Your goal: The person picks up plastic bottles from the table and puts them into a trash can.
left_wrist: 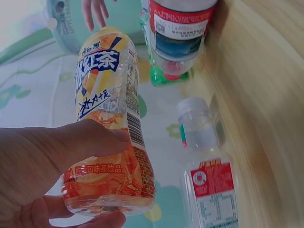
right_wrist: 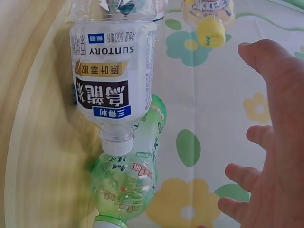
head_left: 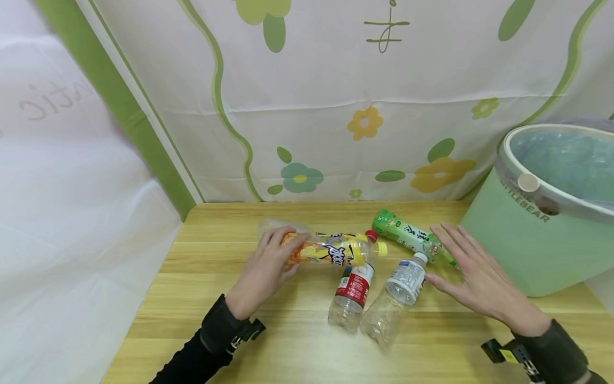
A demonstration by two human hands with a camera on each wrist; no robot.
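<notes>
My left hand (head_left: 266,269) grips the bottom end of an iced tea bottle (head_left: 336,252) with an orange and yellow label and a yellow cap. The bottle is held above the table, roughly level, its cap to the right. My right hand (head_left: 484,282) has its fingers spread, holding nothing, beside a green tea bottle (head_left: 405,233) and a clear oolong tea bottle (head_left: 408,277) with a white label. Under the iced tea bottle lies a red-labelled bottle (head_left: 354,288) with a red cap. Another clear bottle (left_wrist: 206,175) with a white cap is partly hidden behind my left hand in the head view.
A light green bin (head_left: 532,234) with a plastic liner stands at the table's right. The wooden table (head_left: 288,341) meets a white flowered cloth (head_left: 316,128) at the back. Another white cloth (head_left: 62,213) hangs on the left.
</notes>
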